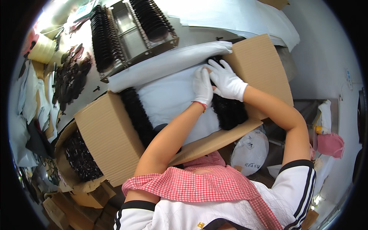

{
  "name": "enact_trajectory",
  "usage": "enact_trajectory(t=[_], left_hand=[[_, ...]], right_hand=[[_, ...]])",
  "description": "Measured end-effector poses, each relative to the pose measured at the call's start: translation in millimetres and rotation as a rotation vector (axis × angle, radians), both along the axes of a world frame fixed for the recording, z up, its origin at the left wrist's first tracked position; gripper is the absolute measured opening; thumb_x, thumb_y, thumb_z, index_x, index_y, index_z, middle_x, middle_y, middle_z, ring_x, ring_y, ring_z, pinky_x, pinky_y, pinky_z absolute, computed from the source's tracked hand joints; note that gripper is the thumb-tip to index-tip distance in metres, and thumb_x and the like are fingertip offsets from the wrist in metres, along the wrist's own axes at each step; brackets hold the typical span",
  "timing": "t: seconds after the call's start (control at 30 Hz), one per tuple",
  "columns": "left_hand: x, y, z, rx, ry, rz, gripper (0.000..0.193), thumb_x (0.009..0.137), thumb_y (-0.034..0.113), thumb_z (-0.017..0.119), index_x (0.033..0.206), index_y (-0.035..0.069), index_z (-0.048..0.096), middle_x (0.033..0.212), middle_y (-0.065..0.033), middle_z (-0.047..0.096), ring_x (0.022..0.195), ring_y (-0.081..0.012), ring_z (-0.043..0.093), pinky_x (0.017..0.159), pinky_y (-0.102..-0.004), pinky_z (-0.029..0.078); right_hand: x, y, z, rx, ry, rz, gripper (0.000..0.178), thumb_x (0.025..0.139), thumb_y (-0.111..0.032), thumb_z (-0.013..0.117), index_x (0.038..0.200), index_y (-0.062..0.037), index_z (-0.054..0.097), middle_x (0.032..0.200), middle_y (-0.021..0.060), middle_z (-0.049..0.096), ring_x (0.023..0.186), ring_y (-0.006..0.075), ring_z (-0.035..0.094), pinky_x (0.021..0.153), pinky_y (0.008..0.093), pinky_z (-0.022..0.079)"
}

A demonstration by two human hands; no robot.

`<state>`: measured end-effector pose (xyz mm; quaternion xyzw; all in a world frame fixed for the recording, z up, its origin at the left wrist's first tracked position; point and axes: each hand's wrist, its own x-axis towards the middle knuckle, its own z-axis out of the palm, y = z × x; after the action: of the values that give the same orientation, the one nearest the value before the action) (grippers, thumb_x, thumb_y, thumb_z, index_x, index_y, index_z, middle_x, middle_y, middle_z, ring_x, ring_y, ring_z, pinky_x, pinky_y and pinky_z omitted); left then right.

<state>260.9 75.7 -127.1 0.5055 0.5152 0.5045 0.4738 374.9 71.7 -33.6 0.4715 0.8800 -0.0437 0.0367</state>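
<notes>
An open cardboard box (109, 136) stands against the table (191, 36), lined with a white sheet (166, 90) between fluffy black bundles (232, 113) along the box's left and right walls. Inside the box, toward its far right corner, the gloved left hand (202, 86) lies on the sheet, fingers straight and together; whether they pinch anything, I cannot tell. The gloved right hand (229, 79) spreads open fingers over the right bundle. The step seems to be tucking the sheet beside that bundle; next calls for pressing its edge flat.
</notes>
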Motion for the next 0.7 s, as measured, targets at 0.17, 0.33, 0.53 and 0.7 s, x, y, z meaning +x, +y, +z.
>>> enact_trajectory(t=[0.17,0.33,0.53,0.7], left_hand=[[-52,0,52,-0.046,0.076,-0.188,0.048,0.102,0.037,0.049,0.129,-0.003,0.052,0.131,-0.0249,0.056,0.121,-0.0407,0.053,0.106,-0.0449,0.039],[-201,48,123,0.791,0.622,-0.147,0.052,0.083,0.017,0.074,0.128,-0.001,0.053,0.127,-0.0189,0.056,0.119,-0.033,0.054,0.105,-0.0434,0.041],[-321,125,176,0.188,1.137,-0.11,0.082,0.071,0.042,0.087,0.127,-0.007,0.054,0.119,-0.0229,0.057,0.113,-0.0348,0.056,0.099,-0.0421,0.047],[-315,148,185,0.089,1.141,-0.343,0.071,0.074,0.043,0.083,0.115,-0.01,0.058,0.11,-0.0278,0.063,0.105,-0.0344,0.063,0.092,-0.04,0.05]], right_hand=[[-6,13,49,0.018,0.057,-0.041,0.056,0.079,-0.031,0.074,0.124,-0.0002,0.062,0.126,0.0181,0.058,0.125,0.0354,0.049,0.108,0.0485,0.035],[-43,28,73,0.235,0.436,0.105,0.035,0.079,-0.011,0.074,0.113,-0.0065,0.066,0.109,0.0077,0.067,0.103,0.0287,0.063,0.093,0.0401,0.049],[-147,70,47,0.385,0.744,0.235,0.036,0.081,-0.016,0.073,0.114,-0.0039,0.065,0.109,0.0095,0.067,0.106,0.0309,0.062,0.1,0.0416,0.045],[-184,99,25,0.37,0.739,0.125,0.034,0.079,-0.018,0.075,0.109,-0.0038,0.068,0.109,0.0112,0.067,0.108,0.0311,0.061,0.104,0.0433,0.042]])
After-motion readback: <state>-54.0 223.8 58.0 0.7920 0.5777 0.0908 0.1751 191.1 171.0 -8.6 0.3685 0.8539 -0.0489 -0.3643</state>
